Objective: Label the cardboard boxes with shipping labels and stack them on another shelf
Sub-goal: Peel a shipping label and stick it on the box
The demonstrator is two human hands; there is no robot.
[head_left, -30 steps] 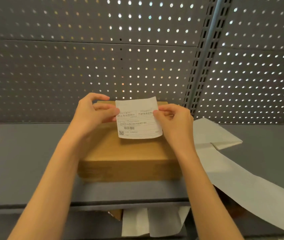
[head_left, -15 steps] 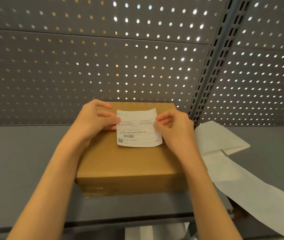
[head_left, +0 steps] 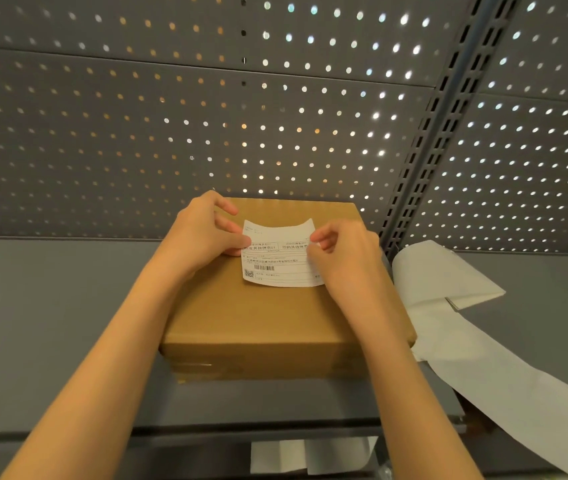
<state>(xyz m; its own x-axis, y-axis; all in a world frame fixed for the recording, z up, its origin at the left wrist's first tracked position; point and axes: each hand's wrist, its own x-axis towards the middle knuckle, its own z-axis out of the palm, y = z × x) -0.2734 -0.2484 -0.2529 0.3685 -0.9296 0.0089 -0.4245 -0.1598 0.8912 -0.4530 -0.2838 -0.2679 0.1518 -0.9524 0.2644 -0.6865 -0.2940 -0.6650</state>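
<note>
- Step in hand: applying the label; stacking not yet begun.
- Cardboard box (head_left: 275,327): flat, matte brown, resting on the grey metal shelf (head_left: 50,323).
- Shipping label (head_left: 277,259): thin white paper over the box top, far edge curled up.
- Left hand (head_left: 203,233) and right hand (head_left: 345,258): curled fingers pinch the label's side edges.
- Next, probably: lower the label flat, then press it smooth.
- Behind the box: perforated grey panel (head_left: 137,133).

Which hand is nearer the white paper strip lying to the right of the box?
Right. The right hand pinches the label's right edge, closer to the strip; the left hand holds its left edge.
</note>
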